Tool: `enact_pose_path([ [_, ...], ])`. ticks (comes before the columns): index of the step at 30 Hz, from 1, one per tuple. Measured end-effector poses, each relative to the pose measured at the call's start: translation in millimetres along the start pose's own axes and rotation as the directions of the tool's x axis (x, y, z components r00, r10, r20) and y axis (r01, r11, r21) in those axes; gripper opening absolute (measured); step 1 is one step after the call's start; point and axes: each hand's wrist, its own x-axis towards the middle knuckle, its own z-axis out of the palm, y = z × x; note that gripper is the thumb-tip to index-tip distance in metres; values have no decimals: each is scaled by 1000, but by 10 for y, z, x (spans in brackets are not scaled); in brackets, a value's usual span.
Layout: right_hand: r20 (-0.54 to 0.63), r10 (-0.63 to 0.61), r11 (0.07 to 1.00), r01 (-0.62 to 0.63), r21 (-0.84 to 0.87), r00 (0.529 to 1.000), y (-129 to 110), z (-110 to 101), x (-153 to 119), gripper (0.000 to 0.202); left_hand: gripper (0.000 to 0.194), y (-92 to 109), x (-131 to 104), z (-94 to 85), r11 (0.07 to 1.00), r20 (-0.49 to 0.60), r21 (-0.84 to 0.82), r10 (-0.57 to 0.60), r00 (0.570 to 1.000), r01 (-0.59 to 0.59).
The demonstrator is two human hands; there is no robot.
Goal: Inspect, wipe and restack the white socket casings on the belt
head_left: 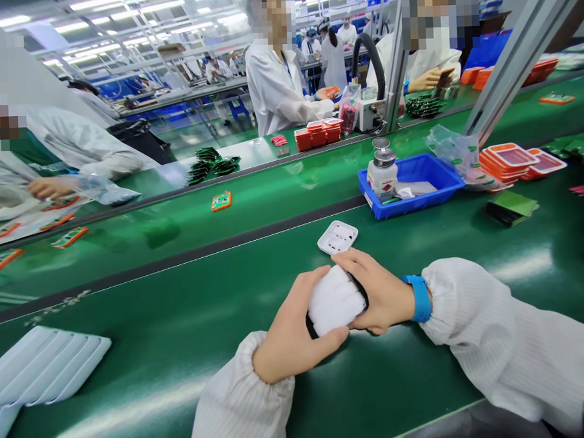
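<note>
Between my two hands is a white, rounded block with dark edges (pixel 336 302); its exact kind is unclear. My left hand (pixel 293 331) curves around its left and near sides, thumb along the bottom edge. From the other side my right hand (pixel 383 292) grips it, fingers closed over the far and right edges. A blue band (pixel 420 297) circles my right wrist. Just beyond my hands lies a white square plastic cover (pixel 338 237), its inner side facing up. My fingers hide part of the block's rim.
Ahead right, a blue tray (pixel 416 205) holds a white pump bottle (pixel 382 174). Farther right are stacked orange frames (pixel 508 163) and green-black packets (pixel 512 206). Pale plastic trays (pixel 50 365) lie at left. Orange-framed boards (pixel 221 201) sit on the green belt; co-workers (pixel 280 85) stand beyond.
</note>
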Motion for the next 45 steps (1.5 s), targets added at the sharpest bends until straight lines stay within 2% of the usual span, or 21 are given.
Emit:
enact_pose_path([
  [4,23,68,995,-69,67,997,-22,-3,-11,125,61,-22,15,11,998,-28,-49,-28,999,26],
  [9,58,119,981,-127,146,991,-7,-1,-22,126,74,2,34,4,999,-14,-23,-44,999,44],
  [16,57,124,979,-132,155,991,15,2,-25,126,78,0,28,-27,995,-2,-35,-94,996,94],
  [19,23,69,987,-72,141,997,16,-25,-3,117,76,-49,39,-12,993,-48,-3,-120,992,120],
  [22,-24,-20,997,22,71,1000,-38,-16,7,101,73,-85,49,30,981,-153,85,-159,975,173],
  [24,-27,-30,999,31,32,999,-113,33,0,105,70,-87,53,75,968,-225,133,-180,958,213],
  [26,-35,47,999,-47,2,998,-208,108,-11,123,63,-77,54,125,961,-252,157,-184,950,228],
  [28,-70,180,983,-182,-23,981,-294,186,-16,133,56,-64,55,168,960,-250,155,-191,949,234],
  [30,-106,295,954,-299,-21,950,-350,241,-12,129,53,-59,54,191,958,-250,137,-212,945,251],
  [33,-108,353,935,-348,60,929,-363,263,-3,119,53,-69,56,184,954,-263,121,-235,936,274],
  [37,-112,289,949,-269,166,951,-324,203,-18,108,51,-113,59,137,956,-268,123,-228,936,268],
  [40,-188,225,968,-198,153,956,-293,68,-26,99,50,-159,54,110,961,-281,122,-205,938,247],
  [42,-258,112,993,-100,59,960,-259,-92,26,90,49,-190,54,101,966,-293,113,-191,937,232],
  [44,-264,-84,989,49,-137,961,-230,-325,181,75,49,-215,64,98,968,-297,101,-191,936,230],
  [45,-241,-197,957,133,-259,950,-231,-469,307,67,50,-223,72,97,968,-293,96,-195,936,232],
])
